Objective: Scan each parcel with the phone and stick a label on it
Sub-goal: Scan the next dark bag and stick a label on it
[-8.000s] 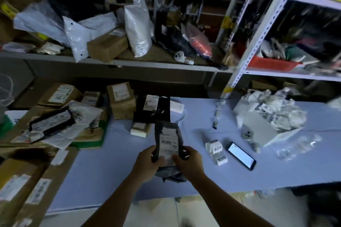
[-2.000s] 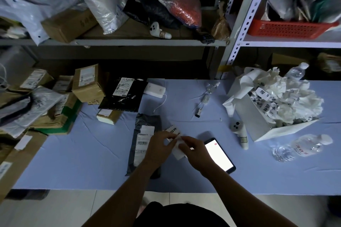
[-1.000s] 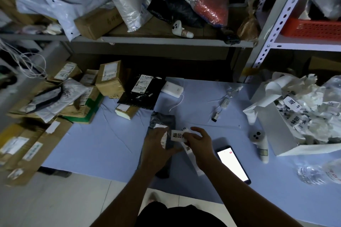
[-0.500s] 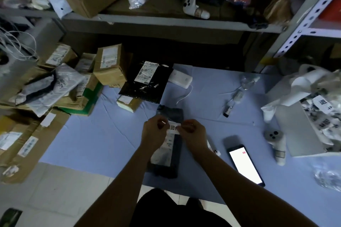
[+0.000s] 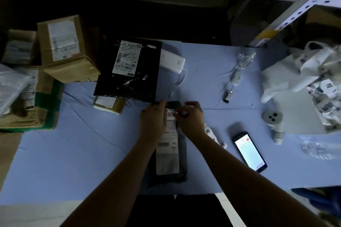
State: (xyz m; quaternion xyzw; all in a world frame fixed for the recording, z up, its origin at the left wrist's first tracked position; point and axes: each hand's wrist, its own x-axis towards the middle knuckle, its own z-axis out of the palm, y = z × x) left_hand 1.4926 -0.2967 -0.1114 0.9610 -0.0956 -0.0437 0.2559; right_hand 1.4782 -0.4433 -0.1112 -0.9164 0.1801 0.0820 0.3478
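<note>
Two grips work at the far end of a dark grey plastic mailer parcel (image 5: 181,171), which lies flat on the pale blue counter (image 5: 73,153), lengthwise toward the person and directly in front of them. A long white shipping label (image 5: 168,155) covers most of its upper face.

The left grip (image 5: 153,121) and right grip (image 5: 190,118) face each other over the parcel's far end. Each has its fingers curled and pinches one side of a small white label (image 5: 170,115) bearing black printed characters. Whether that label already touches the parcel cannot be told.

A white strip of printed labels (image 5: 215,136) runs out from under the right wrist onto the counter.

A black smartphone (image 5: 249,151) lies face up, screen lit, to the right of the parcel and apart from it.

Beyond the parcel lies a glossy black plastic mailer (image 5: 129,72) with its own white label, partly covering a small flat brown carton (image 5: 108,104). Brown cardboard boxes (image 5: 62,48) are stacked at the left edge.

A white carton of crumpled paper (image 5: 295,112) stands at the right, with a white handheld device (image 5: 275,125) beside it.
</note>
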